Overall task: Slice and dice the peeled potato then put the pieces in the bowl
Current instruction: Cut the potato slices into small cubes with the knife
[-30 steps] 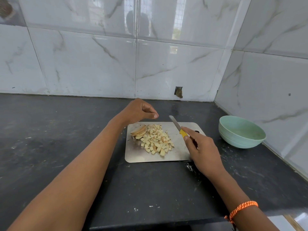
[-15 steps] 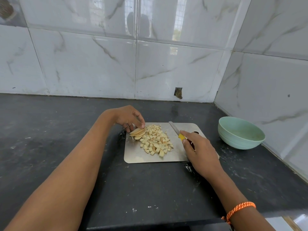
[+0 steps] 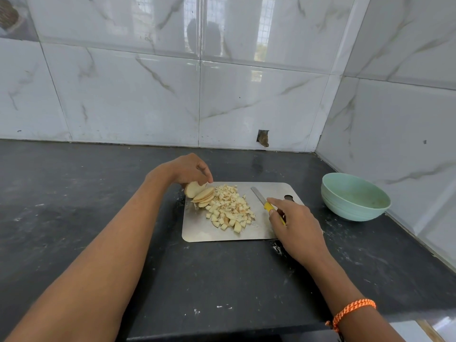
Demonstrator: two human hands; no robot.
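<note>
A stack of pale round potato slices is leaning over at the far left corner of the steel cutting board, its thick end slice tilting up on edge. Just right of them, a heap of small cream diced pieces is lying across the board's middle. The pale green bowl is sitting upright on the counter, well apart to the right.

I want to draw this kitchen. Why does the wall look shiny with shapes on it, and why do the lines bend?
Head view: the glossy wall tiles mirror bright windows and a dark figure; the wide-angle lens curves the tile seams and countertop edge; the potato dice and bowl look sharp, with soft shadows.
</note>
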